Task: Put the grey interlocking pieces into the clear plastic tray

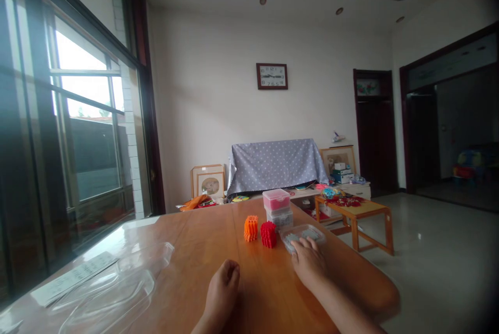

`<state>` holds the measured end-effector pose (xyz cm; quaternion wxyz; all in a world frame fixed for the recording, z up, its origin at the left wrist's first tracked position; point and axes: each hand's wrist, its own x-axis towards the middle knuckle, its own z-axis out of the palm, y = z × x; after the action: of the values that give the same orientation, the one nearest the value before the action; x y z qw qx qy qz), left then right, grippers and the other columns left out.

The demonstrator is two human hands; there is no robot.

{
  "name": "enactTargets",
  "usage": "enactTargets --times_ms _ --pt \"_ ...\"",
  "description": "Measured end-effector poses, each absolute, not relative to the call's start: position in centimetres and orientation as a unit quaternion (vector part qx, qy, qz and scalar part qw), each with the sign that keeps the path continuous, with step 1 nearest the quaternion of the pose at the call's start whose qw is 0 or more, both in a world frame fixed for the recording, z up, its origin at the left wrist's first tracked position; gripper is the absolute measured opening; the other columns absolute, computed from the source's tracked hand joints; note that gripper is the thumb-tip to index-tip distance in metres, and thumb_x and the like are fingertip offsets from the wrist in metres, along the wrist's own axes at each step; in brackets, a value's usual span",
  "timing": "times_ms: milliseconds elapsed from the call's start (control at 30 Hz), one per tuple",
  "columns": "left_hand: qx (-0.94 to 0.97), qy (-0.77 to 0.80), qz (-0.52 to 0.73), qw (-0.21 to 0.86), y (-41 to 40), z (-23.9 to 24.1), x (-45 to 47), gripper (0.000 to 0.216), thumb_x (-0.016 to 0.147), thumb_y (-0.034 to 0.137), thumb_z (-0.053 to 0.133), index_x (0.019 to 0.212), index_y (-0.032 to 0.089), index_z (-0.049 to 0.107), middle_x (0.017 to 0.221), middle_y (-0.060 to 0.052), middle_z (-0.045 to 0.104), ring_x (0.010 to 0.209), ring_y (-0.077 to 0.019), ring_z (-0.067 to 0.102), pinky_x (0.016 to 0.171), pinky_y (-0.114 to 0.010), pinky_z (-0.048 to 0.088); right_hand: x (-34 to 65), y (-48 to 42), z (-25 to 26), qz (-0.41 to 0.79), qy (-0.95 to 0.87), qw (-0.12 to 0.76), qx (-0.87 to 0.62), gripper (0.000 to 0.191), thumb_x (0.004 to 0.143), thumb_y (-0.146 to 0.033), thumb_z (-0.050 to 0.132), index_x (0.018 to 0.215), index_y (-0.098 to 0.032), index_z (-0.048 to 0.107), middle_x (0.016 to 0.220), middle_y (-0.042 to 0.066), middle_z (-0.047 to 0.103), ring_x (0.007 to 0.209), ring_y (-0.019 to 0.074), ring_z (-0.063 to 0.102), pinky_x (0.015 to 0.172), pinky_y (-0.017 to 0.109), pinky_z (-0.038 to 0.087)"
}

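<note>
My left hand (224, 287) rests near the middle of the wooden table (187, 271), its fingers curled closed; whatever is inside them, if anything, is hidden. My right hand (309, 262) reaches over the near edge of a clear plastic container (320, 235) that has greyish pieces in it. Its fingers are apart and touch the rim or the pieces; I cannot tell which. Just left of that container stand a red stack of interlocking pieces (268, 234) and an orange stack of similar pieces (251, 228).
Behind the stacks, a pink-filled box (276, 200) sits on a clear box (279, 218). Clear plastic lids or trays (113, 303) and a printed sheet (74, 277) lie at the left. A small wooden table (353, 212) stands on the floor beyond the right edge.
</note>
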<state>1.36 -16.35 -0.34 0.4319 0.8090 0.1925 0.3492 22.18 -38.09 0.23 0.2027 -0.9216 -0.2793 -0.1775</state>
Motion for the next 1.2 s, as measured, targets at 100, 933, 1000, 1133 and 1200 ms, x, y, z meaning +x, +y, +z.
enactTargets --times_ms 100,933,1000,1133,1200 --pt "0.810 0.206 0.336 0.434 -16.2 -0.7 0.9 0.017 0.087 0.036 0.061 0.078 0.022 0.064 0.072 -0.001 0.065 0.071 -0.0210 0.060 0.068 -0.028 0.039 23.2 -37.0 0.3 -0.173 -0.275 0.198 -0.925 0.044 0.088 -0.022 0.053 0.128 -0.028 0.071 0.140 0.009 0.064 0.142 0.0330 0.040 0.114 0.046 0.028" --pt "0.834 0.273 0.255 0.406 -14.9 -0.5 2.7 0.011 0.086 0.022 0.060 0.096 0.020 0.063 0.084 -0.001 0.070 0.079 -0.0173 0.065 0.069 -0.025 0.046 20.9 -34.4 0.2 -0.209 -0.347 0.406 -0.819 0.043 0.093 -0.025 0.038 0.125 -0.017 0.065 0.126 0.012 0.071 0.119 0.0250 0.065 0.102 0.036 0.048" --pt "0.842 0.283 0.235 0.394 -13.6 -0.5 3.9 0.023 0.085 0.021 0.063 0.107 0.020 0.061 0.090 -0.002 0.071 0.082 -0.0171 0.066 0.072 -0.025 0.047 19.3 -33.0 0.3 -0.132 -0.366 0.434 -0.813 0.037 0.095 -0.027 0.037 0.116 -0.021 0.067 0.116 0.008 0.075 0.106 0.0227 0.070 0.091 0.032 0.051" --pt "0.858 0.297 0.216 0.359 -10.9 -0.5 6.6 0.044 0.078 0.022 0.069 0.120 0.020 0.057 0.106 -0.005 0.070 0.095 -0.0197 0.065 0.080 -0.027 0.048 16.5 -29.5 0.1 -0.057 -0.399 0.419 -0.814 0.027 0.092 -0.022 0.042 0.100 -0.023 0.068 0.097 0.005 0.078 0.094 0.0214 0.072 0.084 0.029 0.048" --pt "0.867 0.302 0.204 0.340 -9.8 -0.5 8.0 0.057 0.075 0.024 0.072 0.129 0.020 0.054 0.115 -0.007 0.069 0.105 -0.0224 0.064 0.086 -0.029 0.047 15.6 -27.9 -0.1 -0.041 -0.408 0.422 -0.809 0.023 0.089 -0.018 0.044 0.093 -0.023 0.066 0.092 0.003 0.077 0.090 0.0201 0.072 0.080 0.027 0.047"
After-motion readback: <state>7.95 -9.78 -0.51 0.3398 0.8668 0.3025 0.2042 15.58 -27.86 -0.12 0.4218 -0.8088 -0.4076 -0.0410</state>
